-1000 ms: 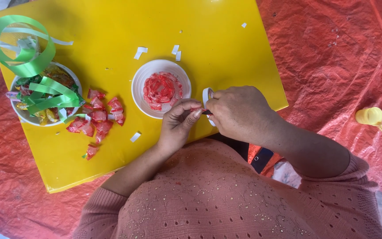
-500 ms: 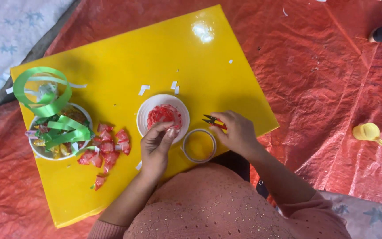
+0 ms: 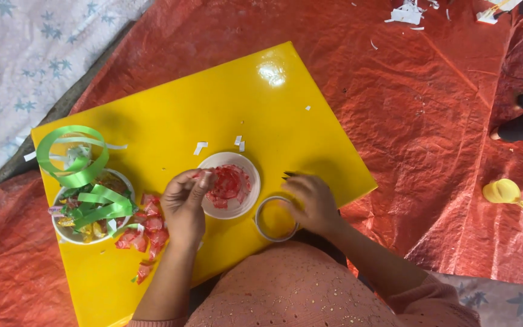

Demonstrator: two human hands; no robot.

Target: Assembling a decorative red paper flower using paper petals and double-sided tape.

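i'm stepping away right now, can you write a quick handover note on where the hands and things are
Left hand: fingertips pinched at the rim of the small white dish, over the red pieces in it.
Right hand: resting on the yellow board, touching the tape ring; a dark tool tip shows at the fingers.
Done: red pieces fill the dish.
Left: loose red pieces beside the bowl of green ribbon.

The yellow tabletop (image 3: 231,103) is smooth and glossy — the red sheet (image 3: 431,121) crinkled plastic, the green ribbon (image 3: 74,160) shiny, the white dish (image 3: 246,206) matt.
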